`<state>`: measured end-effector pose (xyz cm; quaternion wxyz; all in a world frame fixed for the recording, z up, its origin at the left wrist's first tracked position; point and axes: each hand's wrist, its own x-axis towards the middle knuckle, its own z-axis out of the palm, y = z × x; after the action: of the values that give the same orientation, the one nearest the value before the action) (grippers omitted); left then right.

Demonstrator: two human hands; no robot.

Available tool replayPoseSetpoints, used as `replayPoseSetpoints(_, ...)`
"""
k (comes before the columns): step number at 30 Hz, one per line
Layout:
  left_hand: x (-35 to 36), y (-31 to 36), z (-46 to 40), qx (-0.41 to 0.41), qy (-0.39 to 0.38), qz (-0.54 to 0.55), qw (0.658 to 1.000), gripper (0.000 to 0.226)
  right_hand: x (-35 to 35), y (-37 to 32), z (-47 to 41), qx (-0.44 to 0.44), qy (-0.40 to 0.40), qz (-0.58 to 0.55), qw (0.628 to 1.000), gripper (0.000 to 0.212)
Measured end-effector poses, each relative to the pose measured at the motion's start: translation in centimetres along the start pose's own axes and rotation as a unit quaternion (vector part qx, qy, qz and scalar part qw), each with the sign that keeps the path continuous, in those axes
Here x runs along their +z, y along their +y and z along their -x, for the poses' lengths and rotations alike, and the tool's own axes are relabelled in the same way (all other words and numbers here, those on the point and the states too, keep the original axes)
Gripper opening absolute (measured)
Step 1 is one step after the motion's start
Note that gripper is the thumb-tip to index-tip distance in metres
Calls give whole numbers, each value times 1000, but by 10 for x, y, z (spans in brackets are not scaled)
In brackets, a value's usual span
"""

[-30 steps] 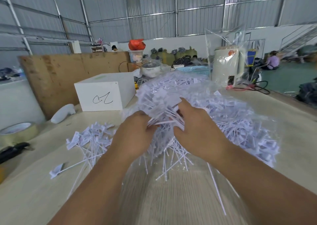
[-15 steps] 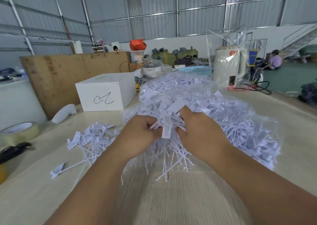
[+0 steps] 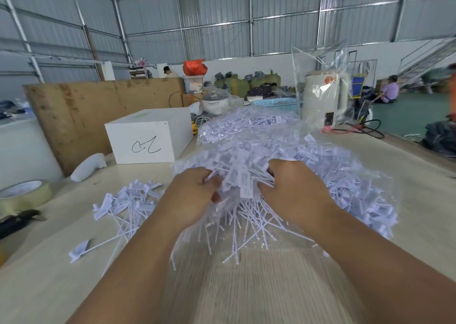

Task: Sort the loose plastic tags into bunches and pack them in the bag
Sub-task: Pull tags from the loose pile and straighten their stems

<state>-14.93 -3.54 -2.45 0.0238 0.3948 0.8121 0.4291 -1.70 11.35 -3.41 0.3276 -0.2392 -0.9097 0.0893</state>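
Both hands work at the near face of the tag heap. Left hand point(image 3: 195, 195): fingers curled inward, pinching a few tag stems. Right hand point(image 3: 293, 190): fingers curled into the heap, gripping a clutch of tags; fingertips buried, so the exact hold is hidden. Between the two sets of fingers, several tag heads hang loose.

The main heap of plastic tags point(image 3: 308, 165) lies just beyond and to the right of the right fingers, sitting in a clear bag point(image 3: 365, 175) whose film wraps its far and right sides. Stems splay out below both hands toward the wrists.

Progress, as a judgement: early to middle. One loose scatter of tags point(image 3: 125, 202) lies to the left of the left fingers, not tied. One stray tag point(image 3: 79, 249) lies farther left and nearer the body. No finished bunch can be made out; most sorting looks left to do.

Count: two hands, one bag in use, one large heap, one side scatter, one stray. Individual tags are too many and tangled to count.

Beyond the left fingers: one white box point(image 3: 148, 138), one tape roll point(image 3: 24, 193).
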Motion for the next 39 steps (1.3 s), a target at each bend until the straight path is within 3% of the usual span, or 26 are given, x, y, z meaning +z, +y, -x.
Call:
replayPoseSetpoints(4,-1,0,0,-5,48,1,999,38,-2,3,-1,9,-28,-58,998,33)
replayPoseSetpoints(9,2,6,5,39,12,16,999,42,-1,4,-1,16,-102,-127,986,30)
replayPoseSetpoints(16,2,3,4,9,-6,38,999,30,0,7,1,16,-109,-132,985,37)
replayPoseSetpoints(18,2,1,0,-24,17,43,999,21,-1,7,1,25,-106,-143,984,40)
replayPoseSetpoints(23,0,-2,-5,-31,120,3,992,26,-6,7,-1,18,-109,-170,979,36)
replayPoseSetpoints(26,-3,1,-6,-49,140,157,976,24,-9,8,-3,37,-91,-207,973,33)
replayPoseSetpoints(29,-14,-2,-12,-103,164,316,929,17,-13,14,-8,91,-58,-238,965,27)
replayPoseSetpoints(33,-14,-7,-13,-132,172,306,927,16,-17,17,-9,148,-24,-274,950,32)
replayPoseSetpoints(35,-8,-4,-10,-136,138,328,925,15,-18,14,-7,125,-14,-251,960,34)
replayPoseSetpoints(39,-5,6,-5,-136,34,452,881,33,-19,1,1,54,-26,-197,979,38)
